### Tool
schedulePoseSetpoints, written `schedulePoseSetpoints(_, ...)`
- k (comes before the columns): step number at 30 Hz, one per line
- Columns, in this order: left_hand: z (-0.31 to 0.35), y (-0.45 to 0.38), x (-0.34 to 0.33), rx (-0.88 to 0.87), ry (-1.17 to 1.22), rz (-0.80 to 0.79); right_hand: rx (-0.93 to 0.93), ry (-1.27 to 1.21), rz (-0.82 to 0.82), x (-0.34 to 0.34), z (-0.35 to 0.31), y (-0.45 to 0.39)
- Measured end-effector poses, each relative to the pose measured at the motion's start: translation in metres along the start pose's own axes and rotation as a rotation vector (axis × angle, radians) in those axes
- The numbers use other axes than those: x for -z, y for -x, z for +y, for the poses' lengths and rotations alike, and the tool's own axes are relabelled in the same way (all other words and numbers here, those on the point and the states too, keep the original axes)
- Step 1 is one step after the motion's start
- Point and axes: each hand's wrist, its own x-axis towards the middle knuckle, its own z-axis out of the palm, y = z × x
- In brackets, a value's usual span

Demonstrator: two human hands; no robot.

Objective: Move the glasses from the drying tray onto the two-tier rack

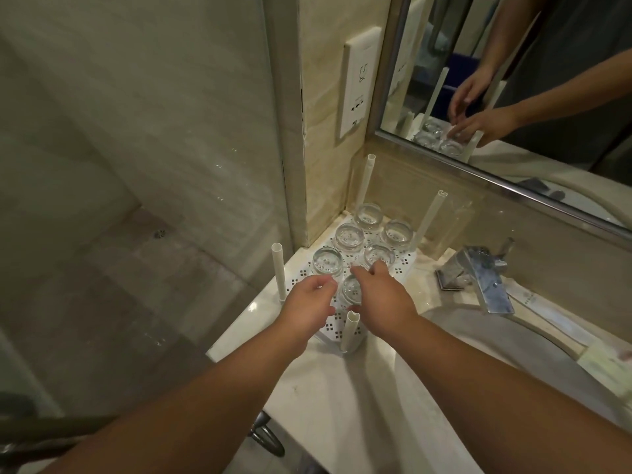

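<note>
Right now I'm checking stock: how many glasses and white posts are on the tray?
Glasses: 6
White posts: 4
Total: 10
The left hand and right hand reach the nearest glass on the tray.

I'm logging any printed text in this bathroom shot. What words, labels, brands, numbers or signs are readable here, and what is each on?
None can be read.
White wall socket plate: a drawn symbol and a line of small print, too blurred to read.
Long paper packet beside the tap: a small dark print mark, too small to read.
Card at the counter's right edge: blurred, unreadable.
Glasses and perforated white tray: no text visible.
</note>
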Motion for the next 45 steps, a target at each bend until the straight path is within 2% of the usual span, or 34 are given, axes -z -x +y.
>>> schedulePoseSetpoints(8, 0.003, 0.007, 0.0, -0.039, 0.021, 0.041, -0.024, -0.006, -0.014, 0.006, -0.001, 0.01)
schedulePoseSetpoints(12, 0.012, 0.015, 0.0, -0.062, 0.027, 0.018, -0.05, -0.056, 0.05, 0.023, -0.001, 0.018)
schedulePoseSetpoints(21, 0.037, 0.034, -0.009, -0.153, 0.169, 0.033, -0.03, -0.256, 0.395, 0.093, -0.014, 0.034)
schedulePoseSetpoints(25, 0.052, 0.041, -0.013, -0.157, 0.29, -0.041, 0.021, -0.325, 0.577, 0.113, -0.025, 0.046)
schedulePoseSetpoints(28, 0.071, 0.052, -0.014, -0.105, 0.401, -0.125, 0.066, -0.354, 0.696, 0.122, -0.036, 0.054)
schedulePoseSetpoints(31, 0.09, 0.063, -0.011, 0.031, 0.521, -0.288, 0.11, -0.375, 0.767, 0.126, -0.047, 0.063)
schedulePoseSetpoints(34, 0.103, 0.069, -0.004, 0.121, 0.523, -0.409, 0.16, -0.335, 0.805, 0.125, -0.053, 0.073)
schedulePoseSetpoints(41, 0.116, 0.073, -0.003, 0.25, 0.466, -0.428, 0.214, -0.311, 0.79, 0.113, -0.058, 0.083)
schedulePoseSetpoints(45, 0.117, 0.074, -0.002, 0.209, 0.455, -0.405, 0.206, -0.384, 0.752, 0.11, -0.057, 0.09)
